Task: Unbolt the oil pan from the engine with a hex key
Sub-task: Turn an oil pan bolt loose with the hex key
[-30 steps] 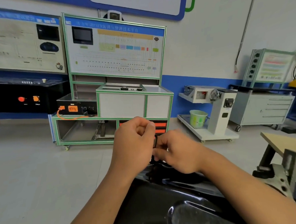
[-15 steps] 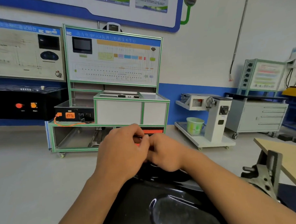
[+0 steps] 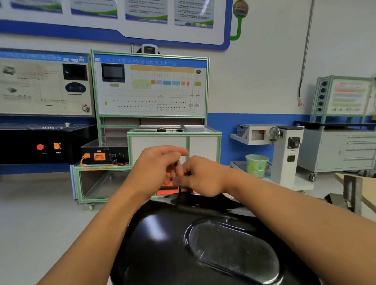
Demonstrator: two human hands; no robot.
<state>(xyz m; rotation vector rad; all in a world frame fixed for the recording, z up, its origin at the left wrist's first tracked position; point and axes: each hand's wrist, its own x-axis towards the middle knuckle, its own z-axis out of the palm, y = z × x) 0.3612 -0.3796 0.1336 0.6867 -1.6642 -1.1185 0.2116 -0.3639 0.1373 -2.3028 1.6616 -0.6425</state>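
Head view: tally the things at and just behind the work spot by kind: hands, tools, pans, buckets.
hands: 2 (left hand, right hand)
hex key: 1
oil pan: 1
green bucket: 1
Total: 5

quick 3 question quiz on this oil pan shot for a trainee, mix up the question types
1. True or false: the hex key stands roughly upright at the far edge of the black oil pan.
2. The left hand and the right hand are both holding: A a ratchet, B the hex key, C nothing.
3. Fill in: the bucket on the white stand's base at the right is coloured ___.

Key: 1 true; 2 B; 3 green.
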